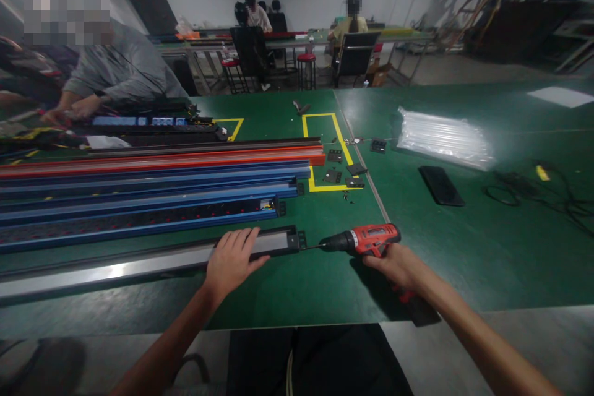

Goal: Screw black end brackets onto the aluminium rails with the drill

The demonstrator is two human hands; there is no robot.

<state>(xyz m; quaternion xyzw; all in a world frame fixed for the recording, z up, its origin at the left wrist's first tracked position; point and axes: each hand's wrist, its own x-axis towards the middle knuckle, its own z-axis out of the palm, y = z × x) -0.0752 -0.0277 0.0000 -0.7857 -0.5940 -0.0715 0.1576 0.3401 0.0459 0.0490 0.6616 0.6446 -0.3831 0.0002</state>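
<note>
Beyond the red drill point(378, 237), a clear bag point(405, 130) holds pale strips point(443, 141).

Red-and-black drill point(377, 239) against a green tabletop point(487, 260).
From afar I make out a silver rail point(116, 270) edged in black, blue rails point(260, 190), an orange-red rail point(278, 153), yellow tape point(319, 115).

A bar point(139, 266) is lying under my left hand point(232, 260), other bars point(232, 189) behind, a drill point(375, 239) sitting in my right hand point(396, 265).

Assembly workshop: green workbench point(520, 253), cordless drill point(377, 239), long profiles point(116, 271), people point(353, 26) seated at far table point(297, 43).
</note>
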